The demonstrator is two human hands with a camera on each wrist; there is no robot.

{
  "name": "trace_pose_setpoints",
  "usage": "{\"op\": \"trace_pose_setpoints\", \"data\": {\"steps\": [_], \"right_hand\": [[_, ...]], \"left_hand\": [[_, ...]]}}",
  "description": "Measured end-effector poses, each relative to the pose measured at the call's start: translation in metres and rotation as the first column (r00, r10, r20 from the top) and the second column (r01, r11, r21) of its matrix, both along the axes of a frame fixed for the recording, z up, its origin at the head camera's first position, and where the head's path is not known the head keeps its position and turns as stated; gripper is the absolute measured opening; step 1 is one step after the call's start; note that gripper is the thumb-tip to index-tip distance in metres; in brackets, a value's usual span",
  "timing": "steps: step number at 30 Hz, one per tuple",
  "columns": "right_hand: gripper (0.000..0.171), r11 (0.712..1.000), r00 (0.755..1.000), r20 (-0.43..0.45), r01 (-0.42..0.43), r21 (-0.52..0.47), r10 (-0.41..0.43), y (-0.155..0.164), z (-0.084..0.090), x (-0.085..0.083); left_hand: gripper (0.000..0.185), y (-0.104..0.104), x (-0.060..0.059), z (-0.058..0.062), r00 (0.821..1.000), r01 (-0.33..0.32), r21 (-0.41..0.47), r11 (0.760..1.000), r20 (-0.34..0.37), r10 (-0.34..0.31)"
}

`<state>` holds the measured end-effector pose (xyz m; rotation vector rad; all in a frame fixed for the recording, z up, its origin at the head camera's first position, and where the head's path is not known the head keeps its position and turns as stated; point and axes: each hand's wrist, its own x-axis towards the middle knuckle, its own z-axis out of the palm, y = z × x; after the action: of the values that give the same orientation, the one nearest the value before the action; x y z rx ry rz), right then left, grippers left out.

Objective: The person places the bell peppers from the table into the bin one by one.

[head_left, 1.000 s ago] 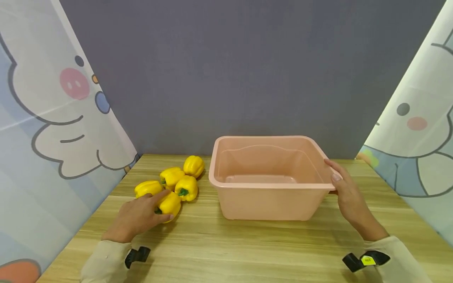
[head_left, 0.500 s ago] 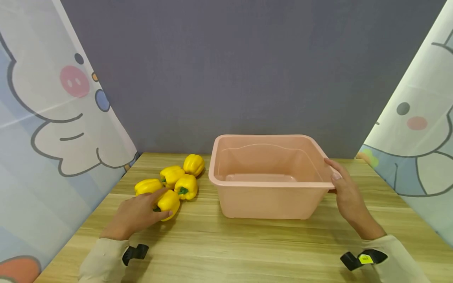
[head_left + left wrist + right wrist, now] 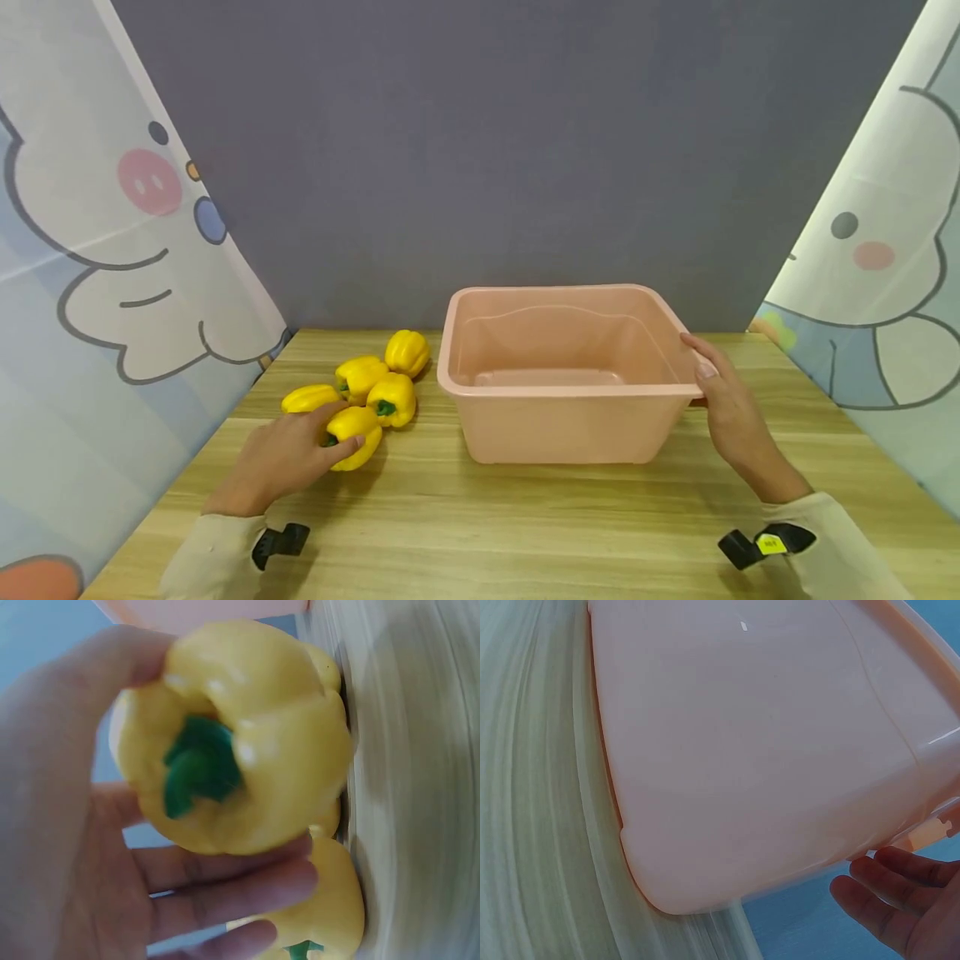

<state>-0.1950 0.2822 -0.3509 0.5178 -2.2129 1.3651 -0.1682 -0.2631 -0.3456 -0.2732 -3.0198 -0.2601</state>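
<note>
Several yellow bell peppers lie clustered on the wooden table (image 3: 525, 517) at the left. My left hand (image 3: 288, 458) grips the nearest pepper (image 3: 356, 425); in the left wrist view its green stem (image 3: 199, 761) faces the camera, with thumb and fingers (image 3: 225, 889) curled round it. Another pepper (image 3: 330, 907) lies behind it. A pink plastic tub (image 3: 562, 375) stands empty mid-table. My right hand (image 3: 723, 400) holds the tub's right rim, thumb on top. From the right wrist, the tub's outer wall (image 3: 757, 750) fills the view, my fingertips (image 3: 885, 889) under the rim.
Cartoon-printed curtains (image 3: 112, 275) hang at both sides and a grey wall (image 3: 480, 150) stands behind the table. The other peppers (image 3: 375, 375) lie between my left hand and the tub.
My left hand has closed more fully round the nearest pepper. The right hand stays on the tub's rim. The head view has shifted slightly.
</note>
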Motion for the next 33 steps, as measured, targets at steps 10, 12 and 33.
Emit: {"op": "trace_pose_setpoints", "data": {"steps": [10, 12, 33], "right_hand": [[0.046, 0.999, 1.0, -0.004, 0.016, 0.044, -0.016, 0.002, -0.001, -0.001], [0.047, 0.999, 1.0, -0.005, 0.011, 0.045, -0.011, 0.002, -0.001, -0.001], [0.046, 1.0, 1.0, -0.015, 0.023, 0.01, -0.023, -0.001, 0.001, 0.001]], "left_hand": [[0.07, 0.007, 0.003, -0.001, 0.994, 0.067, 0.04, 0.997, -0.093, -0.063], [0.068, 0.008, 0.004, -0.002, 0.989, 0.079, 0.05, 0.996, -0.127, -0.073], [0.066, 0.018, -0.005, -0.017, 0.828, 0.249, 0.049, 0.967, -0.528, -0.186]]}}
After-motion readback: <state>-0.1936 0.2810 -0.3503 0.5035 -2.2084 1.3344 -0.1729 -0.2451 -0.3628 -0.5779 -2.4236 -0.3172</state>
